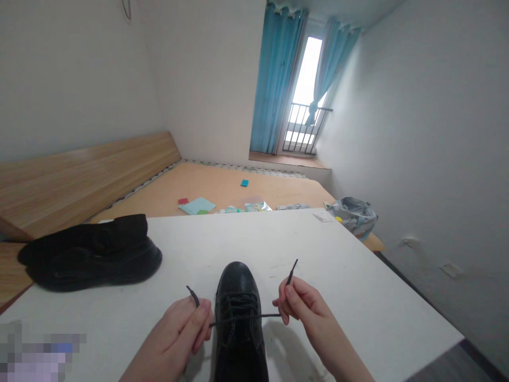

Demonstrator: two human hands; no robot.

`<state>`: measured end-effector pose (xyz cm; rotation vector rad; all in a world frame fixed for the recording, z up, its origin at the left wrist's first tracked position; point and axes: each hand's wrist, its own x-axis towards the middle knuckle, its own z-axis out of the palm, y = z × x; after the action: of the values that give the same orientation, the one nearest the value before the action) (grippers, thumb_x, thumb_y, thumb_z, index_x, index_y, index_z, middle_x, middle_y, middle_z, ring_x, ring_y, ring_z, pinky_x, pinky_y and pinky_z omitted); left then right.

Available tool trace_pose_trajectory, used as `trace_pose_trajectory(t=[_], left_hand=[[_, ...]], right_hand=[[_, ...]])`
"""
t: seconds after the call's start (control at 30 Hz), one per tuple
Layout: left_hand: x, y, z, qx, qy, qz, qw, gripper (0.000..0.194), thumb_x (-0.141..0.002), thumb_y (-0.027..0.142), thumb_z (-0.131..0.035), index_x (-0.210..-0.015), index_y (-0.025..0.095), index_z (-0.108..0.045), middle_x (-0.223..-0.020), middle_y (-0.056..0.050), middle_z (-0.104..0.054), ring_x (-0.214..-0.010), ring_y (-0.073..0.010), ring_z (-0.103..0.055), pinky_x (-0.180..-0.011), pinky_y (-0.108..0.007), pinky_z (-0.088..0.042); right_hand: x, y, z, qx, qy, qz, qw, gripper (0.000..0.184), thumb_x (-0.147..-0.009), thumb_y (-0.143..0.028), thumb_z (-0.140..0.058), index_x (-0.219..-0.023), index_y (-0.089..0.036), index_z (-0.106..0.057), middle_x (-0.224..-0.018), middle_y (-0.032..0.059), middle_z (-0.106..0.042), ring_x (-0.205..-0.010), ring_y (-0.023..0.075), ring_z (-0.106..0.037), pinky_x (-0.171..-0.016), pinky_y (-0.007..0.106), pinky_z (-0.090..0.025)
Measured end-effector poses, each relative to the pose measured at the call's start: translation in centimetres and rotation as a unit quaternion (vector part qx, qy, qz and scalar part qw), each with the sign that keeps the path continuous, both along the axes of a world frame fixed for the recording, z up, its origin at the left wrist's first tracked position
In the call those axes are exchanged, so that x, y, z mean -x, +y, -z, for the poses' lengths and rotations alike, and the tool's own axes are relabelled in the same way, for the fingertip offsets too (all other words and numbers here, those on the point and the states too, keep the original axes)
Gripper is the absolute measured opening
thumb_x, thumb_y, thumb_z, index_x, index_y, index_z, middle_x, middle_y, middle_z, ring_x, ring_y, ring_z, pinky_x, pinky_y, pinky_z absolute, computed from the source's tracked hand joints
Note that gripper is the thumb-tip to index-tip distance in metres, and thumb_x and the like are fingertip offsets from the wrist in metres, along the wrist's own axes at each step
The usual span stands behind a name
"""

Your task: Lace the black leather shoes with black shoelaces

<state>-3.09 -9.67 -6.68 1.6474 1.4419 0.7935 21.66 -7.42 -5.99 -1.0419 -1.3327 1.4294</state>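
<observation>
A black leather shoe (pixel 238 281) stands on the white table with its toe pointing away from me. Its dark shoelace (pixel 270 315) runs straight across the upper, stretched between my two hands. Left of the shoe, my left hand (pixel 185 326) is closed on one end of the lace, whose tip sticks up above the fingers. On the other side, my right hand (pixel 298 302) pinches the opposite end, with the tip pointing upward. Further rows of lacing show on the upper, toward the toe. The heel part of the shoe is cut off by the lower edge of the view.
Other black footwear (pixel 95 254) lies at the left of the white table (pixel 191 239). Behind stands a bed (pixel 207 178) with papers and small packets near its front edge. A grey-blue bag (pixel 353 215) sits past the table's right edge. Blurred squares cover the lower left corner.
</observation>
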Motion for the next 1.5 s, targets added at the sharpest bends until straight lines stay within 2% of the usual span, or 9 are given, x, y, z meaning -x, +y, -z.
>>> trace_pose_trajectory(t=[0.2,0.5,0.7,0.83,0.9,0.97,1.07,1.17,1.5], left_hand=[[0.1,0.2,-0.1,0.014,-0.061,0.011,0.998,0.057,-0.094,0.058,-0.027,-0.053,0.023,-0.044,-0.066,-0.002,-0.062,-0.07,-0.0201,-0.058,-0.072,-0.031,-0.045],[1.9,0.1,0.7,0.023,-0.05,-0.019,0.998,0.06,-0.093,0.061,-0.027,-0.047,0.024,-0.038,-0.061,-0.003,-0.062,-0.067,-0.0217,-0.058,-0.074,-0.034,-0.044],[2.3,0.2,1.7,0.091,-0.027,-0.01,0.995,0.056,-0.089,0.061,-0.034,-0.05,0.023,-0.044,-0.056,-0.001,-0.057,-0.064,-0.0217,-0.059,-0.071,-0.032,-0.046],[2.7,0.5,2.4,0.059,0.05,-0.064,0.995,0.043,-0.088,0.06,-0.037,-0.087,0.022,-0.058,-0.061,0.003,-0.056,-0.062,-0.0208,-0.059,-0.064,-0.03,-0.046],[2.8,0.6,2.8,0.019,0.106,-0.098,0.989,0.056,-0.086,0.058,-0.04,-0.125,0.019,-0.046,-0.07,0.002,-0.059,-0.065,-0.0222,-0.061,-0.067,-0.034,-0.048],[2.6,0.5,3.2,-0.049,0.151,-0.122,0.98,0.067,-0.086,0.055,-0.041,-0.141,0.018,-0.03,-0.087,-0.003,-0.062,-0.08,-0.0247,-0.063,-0.081,-0.041,-0.048],[1.8,0.1,3.0,-0.139,0.171,-0.082,0.972,0.045,-0.09,0.049,-0.042,-0.13,0.028,-0.047,-0.112,-0.007,-0.058,-0.108,-0.0272,-0.056,-0.096,-0.047,-0.041],[0.4,-0.4,2.0,-0.179,0.161,-0.003,0.971,0.022,-0.09,0.045,-0.049,-0.099,0.03,-0.062,-0.11,-0.005,-0.059,-0.108,-0.0266,-0.053,-0.094,-0.043,-0.043],[-2.0,-0.7,0.4,-0.18,0.125,0.053,0.974,0.023,-0.093,0.033,-0.044,-0.072,0.023,-0.049,-0.077,0.0,-0.058,-0.078,-0.021,-0.054,-0.08,-0.034,-0.043]], right_hand=[[-0.3,0.0,-0.5,-0.006,0.063,0.025,0.998,0.039,-0.089,-0.054,-0.058,-0.073,-0.019,-0.055,-0.057,-0.0055,-0.044,-0.056,0.012,-0.044,-0.07,0.03,-0.042],[-1.8,0.3,0.0,0.019,0.107,0.084,0.991,0.036,-0.087,-0.051,-0.063,-0.073,-0.019,-0.055,-0.055,-0.0082,-0.034,-0.053,0.0111,-0.041,-0.067,0.029,-0.039],[-2.7,0.5,1.1,0.064,0.074,0.024,0.995,0.038,-0.086,-0.054,-0.062,-0.079,-0.017,-0.059,-0.054,-0.0078,-0.036,-0.056,0.0123,-0.046,-0.066,0.028,-0.039],[-3.2,0.8,2.3,0.054,-0.046,0.068,0.995,0.046,-0.085,-0.056,-0.06,-0.111,-0.018,-0.061,-0.075,-0.0019,-0.051,-0.067,0.0157,-0.054,-0.069,0.033,-0.044],[-3.0,0.7,2.7,-0.013,-0.134,0.111,0.985,0.048,-0.086,-0.056,-0.058,-0.118,-0.02,-0.059,-0.087,0.0022,-0.054,-0.081,0.0196,-0.057,-0.077,0.036,-0.047],[-2.4,0.3,2.6,-0.085,-0.191,0.108,0.972,0.039,-0.09,-0.051,-0.053,-0.116,-0.023,-0.06,-0.1,0.006,-0.056,-0.095,0.0223,-0.056,-0.084,0.038,-0.047],[-0.9,-0.8,1.9,-0.132,-0.225,0.027,0.965,0.022,-0.095,-0.038,-0.048,-0.107,-0.027,-0.063,-0.11,0.0066,-0.055,-0.103,0.0221,-0.053,-0.091,0.038,-0.044],[0.8,-1.7,1.0,-0.155,-0.251,-0.022,0.955,0.012,-0.092,-0.025,-0.053,-0.1,-0.026,-0.062,-0.108,0.0054,-0.054,-0.106,0.022,-0.052,-0.096,0.038,-0.041],[1.8,-1.8,0.5,-0.226,-0.305,-0.015,0.925,0.012,-0.089,-0.01,-0.049,-0.084,-0.021,-0.051,-0.094,0.0049,-0.055,-0.094,0.022,-0.051,-0.083,0.035,-0.041]])
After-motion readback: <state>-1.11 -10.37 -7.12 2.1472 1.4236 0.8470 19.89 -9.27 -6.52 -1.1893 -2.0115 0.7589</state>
